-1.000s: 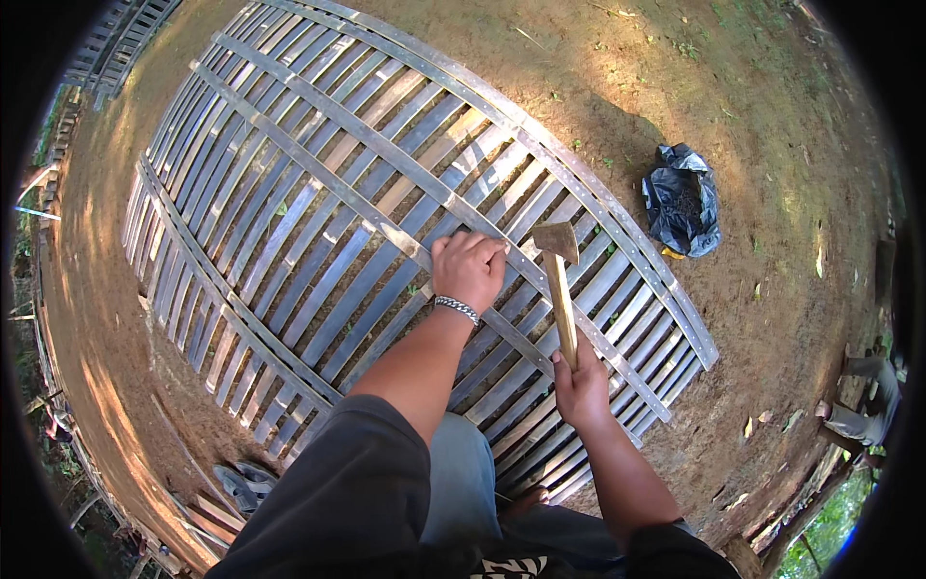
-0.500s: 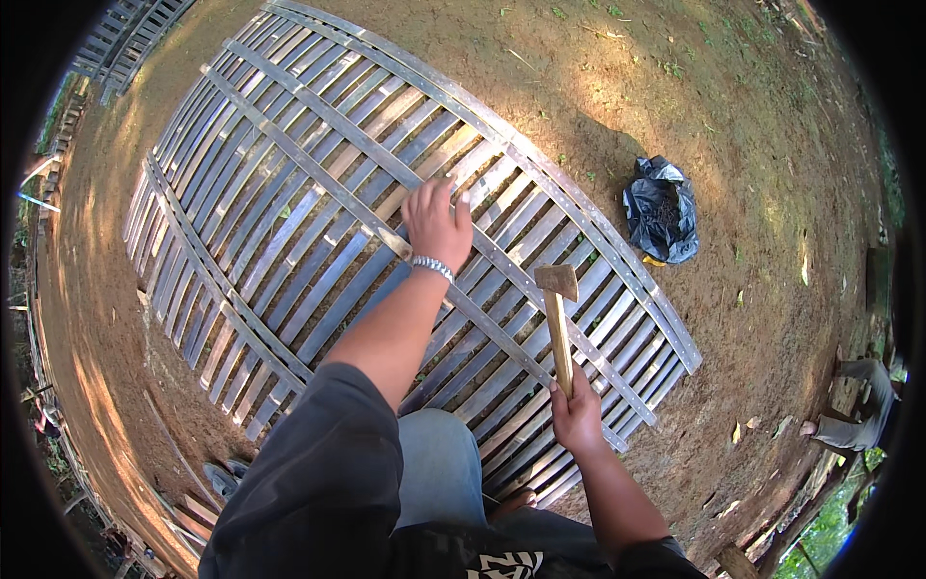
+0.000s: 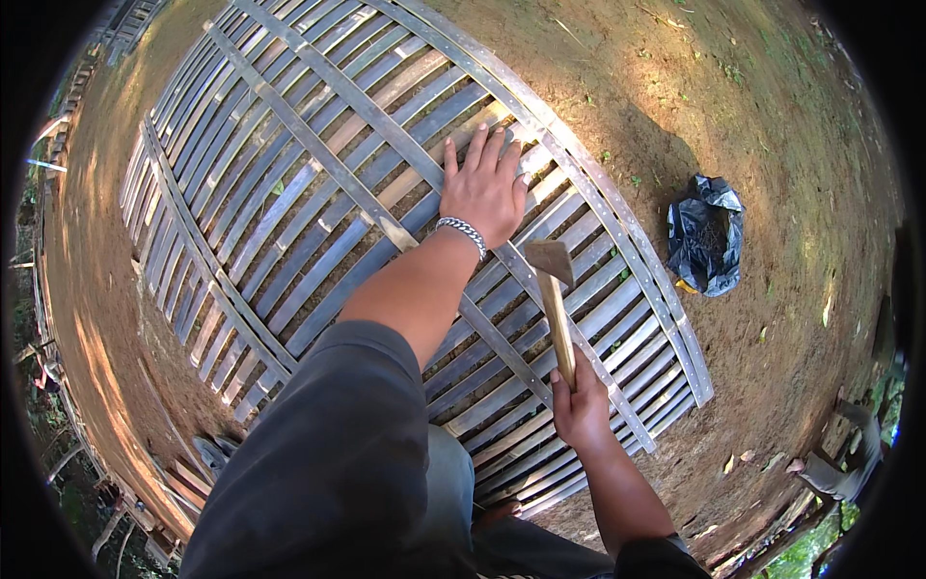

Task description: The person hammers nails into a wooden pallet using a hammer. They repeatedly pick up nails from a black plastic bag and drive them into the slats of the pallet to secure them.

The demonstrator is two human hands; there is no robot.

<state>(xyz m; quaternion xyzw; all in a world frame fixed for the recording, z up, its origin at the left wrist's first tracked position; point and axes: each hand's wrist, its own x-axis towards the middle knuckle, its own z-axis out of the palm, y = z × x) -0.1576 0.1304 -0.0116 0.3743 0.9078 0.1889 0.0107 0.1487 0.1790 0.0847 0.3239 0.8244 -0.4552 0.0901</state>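
A large panel of narrow bamboo slats (image 3: 318,253) lies on the ground in front of me, with long crosspieces running over the slats. My left hand (image 3: 482,191), with a chain bracelet at the wrist, rests on the slats and a crosspiece, palm down and fingers spread. In my right hand (image 3: 582,405) is a hatchet (image 3: 557,314), gripped low on its wooden handle. The hatchet's metal head is raised over the panel, close to the crosspiece beside my left hand. Rows of small nail dots show along the crosspieces at the right edge.
On the bare soil to the right sits an open black plastic bag (image 3: 706,236) with dark contents I cannot make out. Another person (image 3: 849,454) is at the far right rim. Shoes (image 3: 214,452) lie at the lower left, and another slatted panel (image 3: 125,24) is at the upper left.
My left hand has moved farther forward and right across the panel, its fingers now spread flatter. The right hand still holds the hatchet. The whole view has shifted a little.
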